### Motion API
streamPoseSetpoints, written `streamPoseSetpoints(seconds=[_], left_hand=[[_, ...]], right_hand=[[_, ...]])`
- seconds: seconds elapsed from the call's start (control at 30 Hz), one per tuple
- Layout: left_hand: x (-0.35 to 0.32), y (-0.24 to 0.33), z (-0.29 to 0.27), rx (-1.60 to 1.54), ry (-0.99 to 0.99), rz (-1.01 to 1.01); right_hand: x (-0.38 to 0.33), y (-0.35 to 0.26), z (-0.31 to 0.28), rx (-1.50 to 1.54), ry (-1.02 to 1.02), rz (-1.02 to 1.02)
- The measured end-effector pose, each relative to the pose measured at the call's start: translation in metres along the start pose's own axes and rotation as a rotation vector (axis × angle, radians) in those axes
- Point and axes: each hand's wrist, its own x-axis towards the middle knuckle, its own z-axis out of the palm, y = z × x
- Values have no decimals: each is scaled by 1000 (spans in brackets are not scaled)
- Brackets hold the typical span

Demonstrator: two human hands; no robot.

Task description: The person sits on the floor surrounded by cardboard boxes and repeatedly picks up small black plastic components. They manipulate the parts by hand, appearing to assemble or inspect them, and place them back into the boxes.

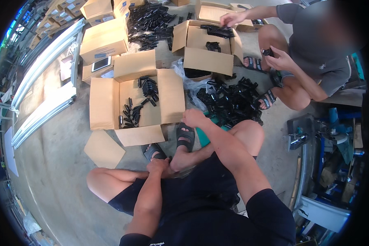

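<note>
My left hand (158, 165) is closed beside my sandalled foot, with a dark bit at its fingertips that I cannot make out. Farther forward, my right hand (194, 118) is curled shut near the right flap of an open cardboard box (172, 96); what it may hold is hidden. Inside that box lie several small black cylindrical parts (149, 88) toward the back and a looser group (129, 117) toward the front left. Just beyond my right hand is a big heap of black parts (233, 100) on the floor, partly beside a green sheet (201, 136).
At the right sits a co-worker, one hand (232, 18) over another open box (209, 61), the other holding a small black part (268, 52). More black parts (151, 20) are piled behind. A tablet (101, 63), metal profiles (45, 115), clear plastic (201, 84) and a cardboard piece (104, 149) lie around.
</note>
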Motion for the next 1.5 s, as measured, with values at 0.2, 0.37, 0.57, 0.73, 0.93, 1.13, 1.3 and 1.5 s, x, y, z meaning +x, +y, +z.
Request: streamPoseSetpoints(seconds=[0.2, 0.37, 0.57, 0.73, 0.93, 1.13, 1.3, 1.5], left_hand=[[8, 4, 5, -148, 26, -121], [12, 6, 8, -158, 65, -88], [25, 9, 27, -150, 142, -40], [56, -11, 62, -138, 253, 8], [66, -14, 66, -71, 330, 30], [61, -7, 48, -105, 179, -48], [51, 7, 35, -135, 123, -137], [47, 9, 31, -67, 14, 7]], right_hand=[[13, 6, -76, 120, 257, 187], [58, 35, -113, 47, 442, 301], [136, 69, -112, -200, 436, 379], [182, 73, -98, -26, 452, 536], [197, 76, -96, -96, 423, 507], [185, 85, -77, -252, 583, 308], [143, 56, -88, 45, 670, 115], [90, 40, -106, 147, 577, 27]])
